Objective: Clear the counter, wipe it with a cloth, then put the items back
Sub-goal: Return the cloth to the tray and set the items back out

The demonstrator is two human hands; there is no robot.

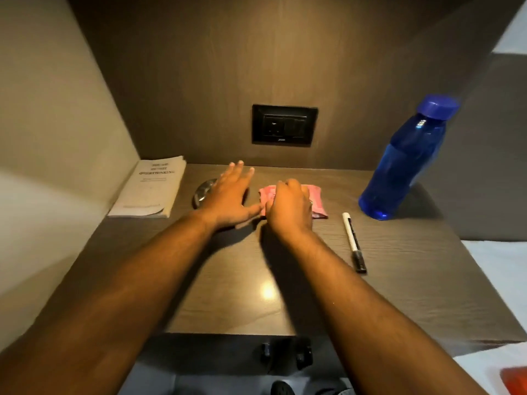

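On the dark wooden counter [399,280] lies a pink packet [316,199] near the back middle. My right hand [289,208] is curled over it, fingers closed on its left part. My left hand [229,195] is spread flat with fingers apart, hovering over a shiny metal object [203,191] that it mostly hides. A pale paperback book [151,191] rests at the back left against the wall. A blue water bottle [405,161] stands at the back right. A white marker with a black cap [353,242] lies right of my right forearm.
A black wall socket [284,125] sits in the back panel above the counter. A wall closes the left side. White bedding [502,275] borders the counter's right edge, with something red [514,380] at the bottom right corner. Dark objects lie on the floor below the front edge.
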